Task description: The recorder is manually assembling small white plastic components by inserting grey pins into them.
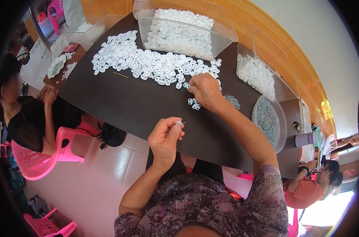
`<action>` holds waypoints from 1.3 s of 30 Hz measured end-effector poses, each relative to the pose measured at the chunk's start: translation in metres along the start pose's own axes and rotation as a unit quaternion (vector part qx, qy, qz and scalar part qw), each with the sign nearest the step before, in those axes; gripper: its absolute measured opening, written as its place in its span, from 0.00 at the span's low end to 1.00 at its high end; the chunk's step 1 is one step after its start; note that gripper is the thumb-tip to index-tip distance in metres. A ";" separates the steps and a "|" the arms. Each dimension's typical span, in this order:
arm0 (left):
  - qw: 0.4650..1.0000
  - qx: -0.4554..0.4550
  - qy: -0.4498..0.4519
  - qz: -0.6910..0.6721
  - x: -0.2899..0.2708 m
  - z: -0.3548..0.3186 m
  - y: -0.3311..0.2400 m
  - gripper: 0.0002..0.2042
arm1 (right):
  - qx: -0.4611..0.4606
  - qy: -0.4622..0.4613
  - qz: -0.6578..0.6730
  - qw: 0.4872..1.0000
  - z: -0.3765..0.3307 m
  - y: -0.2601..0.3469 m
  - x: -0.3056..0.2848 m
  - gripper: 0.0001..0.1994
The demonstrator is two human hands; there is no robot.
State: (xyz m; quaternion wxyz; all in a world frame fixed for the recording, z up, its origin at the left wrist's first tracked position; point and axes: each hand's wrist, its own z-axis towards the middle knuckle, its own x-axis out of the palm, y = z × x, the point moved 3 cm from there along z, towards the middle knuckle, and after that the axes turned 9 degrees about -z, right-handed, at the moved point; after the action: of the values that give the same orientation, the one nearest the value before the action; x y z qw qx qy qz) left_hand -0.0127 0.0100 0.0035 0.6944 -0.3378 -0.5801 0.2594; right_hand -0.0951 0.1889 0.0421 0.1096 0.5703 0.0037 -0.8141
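Near the table's front edge, my left hand (164, 143) pinches a small white plastic piece (178, 123) with a thin metal screw or pin sticking out to the right. My right hand (206, 90) reaches to the near right edge of a wide pile of white oval two-holed pieces (155, 65). Its fingers are curled together at a small white two-holed piece (185, 85); part of their grip is hidden by the hand. Just below that hand lies a small group of white holed pieces (194, 104).
A large clear bin (226, 34) of white pieces stands behind the pile; another clear bin (280, 75) is right of it. Metal fasteners fill a round tub (283, 138), with a small heap (232, 101) nearby. A thin stick (121, 74) lies left. People sit at both sides.
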 end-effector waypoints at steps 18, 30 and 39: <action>0.999 -0.031 -0.008 -0.043 0.011 -0.009 -0.023 0.08 | 0.166 0.136 0.559 0.801 -0.071 0.033 -0.050 0.10; 0.994 -0.057 -0.025 -0.094 0.015 -0.026 -0.027 0.07 | 0.075 0.080 0.448 0.887 -0.095 0.067 -0.061 0.11; 0.995 -0.053 -0.022 -0.083 0.017 -0.029 -0.026 0.09 | 0.153 0.074 0.504 0.847 -0.103 0.064 -0.054 0.06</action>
State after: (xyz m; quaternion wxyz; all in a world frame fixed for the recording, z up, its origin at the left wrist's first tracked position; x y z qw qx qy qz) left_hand 0.0183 0.0011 0.0315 0.6818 -0.3189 -0.6342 0.1768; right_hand 0.0302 0.1490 0.0639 0.4160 0.5615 -0.4007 -0.5925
